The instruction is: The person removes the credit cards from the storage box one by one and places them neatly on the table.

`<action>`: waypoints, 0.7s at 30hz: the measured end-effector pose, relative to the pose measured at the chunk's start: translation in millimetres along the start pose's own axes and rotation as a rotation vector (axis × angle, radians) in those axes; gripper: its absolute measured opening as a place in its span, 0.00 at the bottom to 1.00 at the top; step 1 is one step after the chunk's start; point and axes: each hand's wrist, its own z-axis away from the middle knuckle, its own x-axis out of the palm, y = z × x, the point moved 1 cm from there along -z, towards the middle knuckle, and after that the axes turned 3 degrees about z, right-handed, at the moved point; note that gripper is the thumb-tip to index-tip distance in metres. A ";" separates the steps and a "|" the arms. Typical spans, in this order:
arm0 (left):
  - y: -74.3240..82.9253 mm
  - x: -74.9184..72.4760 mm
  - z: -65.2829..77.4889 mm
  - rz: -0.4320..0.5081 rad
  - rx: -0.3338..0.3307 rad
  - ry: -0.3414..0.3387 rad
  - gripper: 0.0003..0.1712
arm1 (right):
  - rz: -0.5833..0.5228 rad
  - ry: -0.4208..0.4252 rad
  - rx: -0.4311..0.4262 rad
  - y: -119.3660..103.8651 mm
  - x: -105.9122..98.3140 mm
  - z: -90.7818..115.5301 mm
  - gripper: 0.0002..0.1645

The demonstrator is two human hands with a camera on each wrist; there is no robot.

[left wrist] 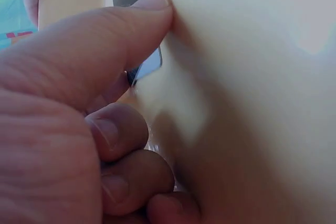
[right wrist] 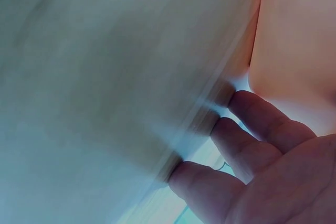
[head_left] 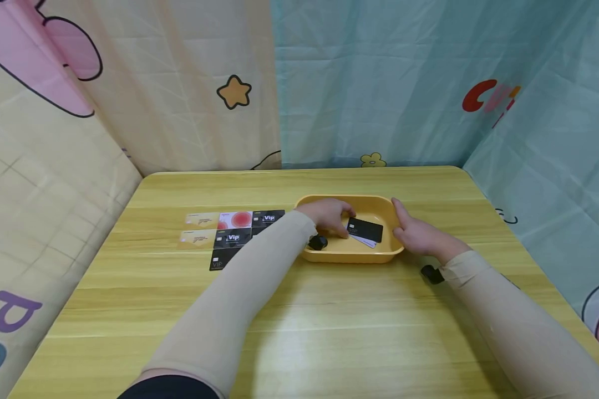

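In the head view, a yellow tray stands on the table, with a black VIP card over a pale card on its bottom. My left hand reaches in over the tray's left side, thumb and forefinger around the cards' left edge. The left wrist view has the thumb overlapping a card and the other fingers curled; I cannot tell if the card is pinched. Against the tray's right end rests my right hand, its fingers fairly straight. Their tips meet the tabletop beside the tray wall in the right wrist view.
Left of the tray several cards lie in rows: yellow cards, a pink-and-white card and black VIP cards. My left forearm covers part of them. Patterned curtains hang behind the table and on both sides.
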 end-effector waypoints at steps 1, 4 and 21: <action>-0.8 1.5 -2.3 0.000 -0.002 0.001 0.39 | -0.003 -0.001 -0.001 -0.3 -0.2 0.6 0.47; -2.5 4.8 -7.4 0.033 -0.013 -0.004 0.38 | -0.012 -0.001 -0.004 -0.6 -0.4 1.0 0.47; -1.8 6.0 -7.3 0.052 0.001 0.041 0.34 | -0.071 -0.003 -0.002 1.0 -0.2 1.2 0.50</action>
